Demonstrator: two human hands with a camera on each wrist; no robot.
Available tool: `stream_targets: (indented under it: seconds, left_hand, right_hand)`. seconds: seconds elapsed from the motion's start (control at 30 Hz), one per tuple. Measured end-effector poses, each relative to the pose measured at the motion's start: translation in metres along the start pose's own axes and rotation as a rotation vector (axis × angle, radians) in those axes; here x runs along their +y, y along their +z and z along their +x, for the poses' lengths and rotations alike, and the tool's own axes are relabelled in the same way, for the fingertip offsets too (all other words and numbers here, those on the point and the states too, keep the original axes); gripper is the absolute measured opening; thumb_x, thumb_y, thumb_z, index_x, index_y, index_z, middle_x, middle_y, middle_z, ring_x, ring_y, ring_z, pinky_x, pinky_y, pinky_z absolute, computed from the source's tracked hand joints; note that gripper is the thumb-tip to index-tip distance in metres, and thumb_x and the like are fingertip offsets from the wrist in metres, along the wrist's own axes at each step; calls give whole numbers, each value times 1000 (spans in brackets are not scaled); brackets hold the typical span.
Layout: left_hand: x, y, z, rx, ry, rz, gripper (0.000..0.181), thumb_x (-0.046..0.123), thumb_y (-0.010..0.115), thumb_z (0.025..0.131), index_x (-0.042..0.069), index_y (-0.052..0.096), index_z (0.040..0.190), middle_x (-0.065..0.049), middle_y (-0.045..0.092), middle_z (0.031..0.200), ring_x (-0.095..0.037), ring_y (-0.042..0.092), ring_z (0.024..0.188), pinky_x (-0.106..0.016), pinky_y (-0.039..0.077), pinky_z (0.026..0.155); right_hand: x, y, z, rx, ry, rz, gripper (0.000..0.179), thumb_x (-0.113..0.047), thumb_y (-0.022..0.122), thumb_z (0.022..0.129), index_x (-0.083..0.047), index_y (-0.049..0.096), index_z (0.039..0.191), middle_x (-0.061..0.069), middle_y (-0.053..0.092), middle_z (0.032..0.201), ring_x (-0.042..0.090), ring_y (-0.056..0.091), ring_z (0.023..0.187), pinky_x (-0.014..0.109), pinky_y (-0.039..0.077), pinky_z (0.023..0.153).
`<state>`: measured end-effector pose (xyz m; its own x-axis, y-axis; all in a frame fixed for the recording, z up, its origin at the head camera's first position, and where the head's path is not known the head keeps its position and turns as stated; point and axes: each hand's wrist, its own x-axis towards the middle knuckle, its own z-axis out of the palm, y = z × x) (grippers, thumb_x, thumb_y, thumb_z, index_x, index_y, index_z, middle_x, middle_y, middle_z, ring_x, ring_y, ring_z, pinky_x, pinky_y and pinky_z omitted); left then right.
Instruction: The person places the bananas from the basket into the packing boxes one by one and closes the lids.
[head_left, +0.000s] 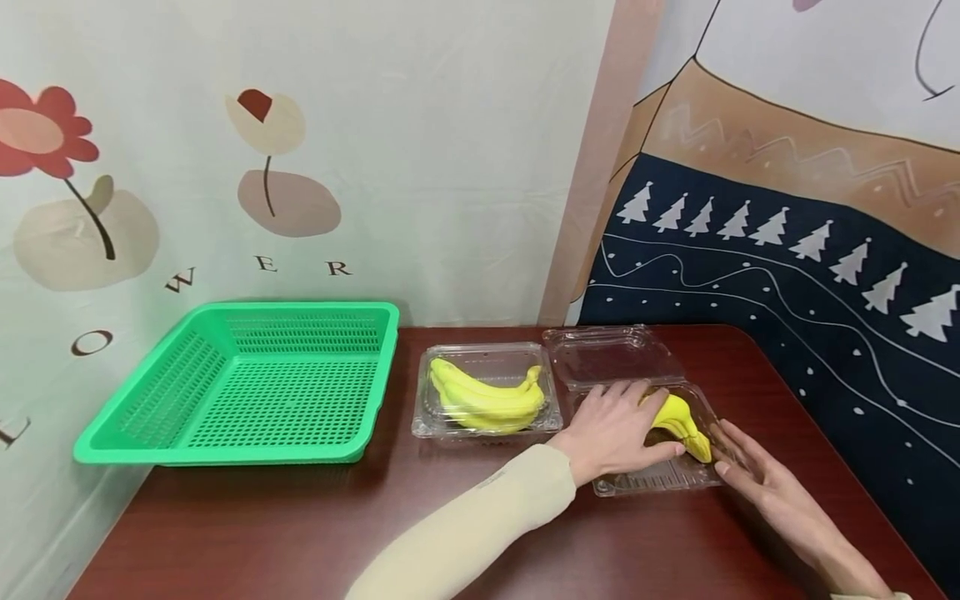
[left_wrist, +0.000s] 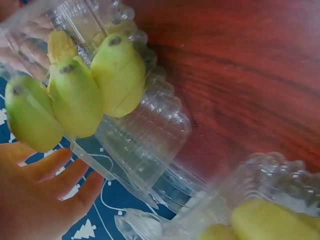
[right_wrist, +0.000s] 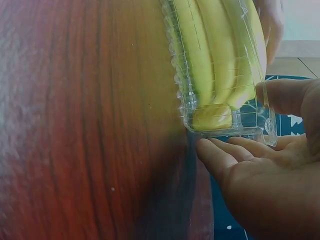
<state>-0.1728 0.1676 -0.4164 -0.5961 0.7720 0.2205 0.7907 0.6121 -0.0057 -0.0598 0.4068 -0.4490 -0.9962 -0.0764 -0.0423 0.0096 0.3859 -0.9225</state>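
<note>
A bunch of yellow bananas (head_left: pixel 677 423) lies in an opened clear plastic container (head_left: pixel 637 483), whose lid (head_left: pixel 615 354) is folded back behind it. My left hand (head_left: pixel 611 429) reaches over the bananas' left part and hides it, its thumb extended. In the left wrist view, that hand's straight fingers (left_wrist: pixel 62 172) lie beside the bananas' blunt ends (left_wrist: pixel 75 97). My right hand (head_left: pixel 772 487) touches the container's right side with extended fingers and thumb. The right wrist view shows the right thumb (right_wrist: pixel 287 95) by the rim and the fingers (right_wrist: pixel 217 155) along the end wall.
Left of the opened container stands another clear container (head_left: pixel 423 425) with a bunch of bananas (head_left: pixel 487 400) inside, its lid down. A green plastic basket (head_left: pixel 375 417) is at the table's left. Printed cloth (head_left: pixel 465 167) hangs behind the dark red table (head_left: pixel 300 533).
</note>
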Motion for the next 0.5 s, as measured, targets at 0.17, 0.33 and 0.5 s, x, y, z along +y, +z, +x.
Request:
stream_targets:
  seconds: [0.17, 0.33, 0.5]
  left_hand:
    - [-7, -3, -27, 10, 8, -85, 79, 77, 36, 97, 26, 43, 157, -2, 34, 165, -24, 32, 152, -47, 36, 118]
    - [-8, -5, -58, -1, -59, -313, 82, 73, 37, 99, 18, 38, 161, -8, 19, 172, -28, 16, 158, -49, 25, 124]
    - [-7, -4, -72, 23, -187, -522, 81, 66, 41, 101, 11, 35, 161, -13, 9, 173, -32, 8, 159, -45, 20, 126]
  right_hand:
    - [-3, -4, 2, 2, 33, -45, 75, -23, 53, 109, 3, 9, 164, 35, 19, 164, -23, 39, 121, 5, 43, 91]
    - [-6, -12, 2, 29, 24, -127, 73, -24, 53, 110, 5, 13, 163, 35, 22, 163, -24, 39, 120, 5, 42, 89]
    - [-18, -29, 12, 59, 22, -278, 66, -31, 48, 111, 2, 22, 163, 31, 29, 162, -10, 45, 130, 2, 37, 86]
